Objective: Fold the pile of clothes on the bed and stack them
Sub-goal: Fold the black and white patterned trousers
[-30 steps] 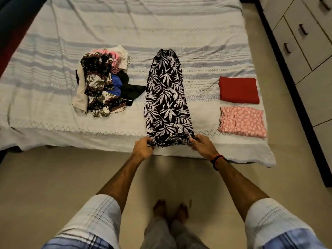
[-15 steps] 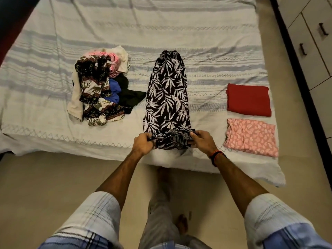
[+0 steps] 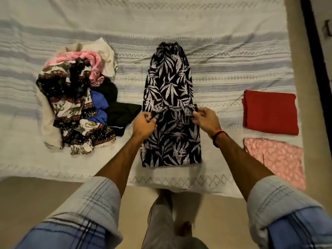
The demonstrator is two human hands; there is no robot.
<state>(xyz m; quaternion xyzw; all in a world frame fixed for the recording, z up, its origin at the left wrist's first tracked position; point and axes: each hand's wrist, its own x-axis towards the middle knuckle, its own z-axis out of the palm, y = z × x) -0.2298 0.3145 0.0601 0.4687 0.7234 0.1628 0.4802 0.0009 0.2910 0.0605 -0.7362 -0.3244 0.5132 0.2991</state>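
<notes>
We had the bed (image 3: 215, 72) filling the upper frame, its striped sheet lying a little rumpled. That soft surface was our first worry: we judged it could let a fold slide crooked.

At left of centre sat the pile of clothes (image 3: 77, 108), a loose heap with a black piece trailing out just beside our work. If our left arm swung wide, we reckoned it might drag that piece along.

Down the middle lay the leaf-print trousers (image 3: 168, 81), near hem carried up to about halfway and the doubled part showing in the lower centre. The folded edge looked bunched, so a hasty release could have left a lumpy fold.

At right, well apart, lay the red folded cloth (image 3: 269, 112) and below it the pink folded cloth (image 3: 276, 159), side by side, not yet stacked. The pink one sat near the bed's edge, so a nudge might have tipped it off.

Our left hand (image 3: 144, 124) pinched the hem's left corner, fingers curled tight. Our right hand (image 3: 205, 119) pinched the right corner likewise. Uneven tension between them, we judged, would skew the edge.
</notes>
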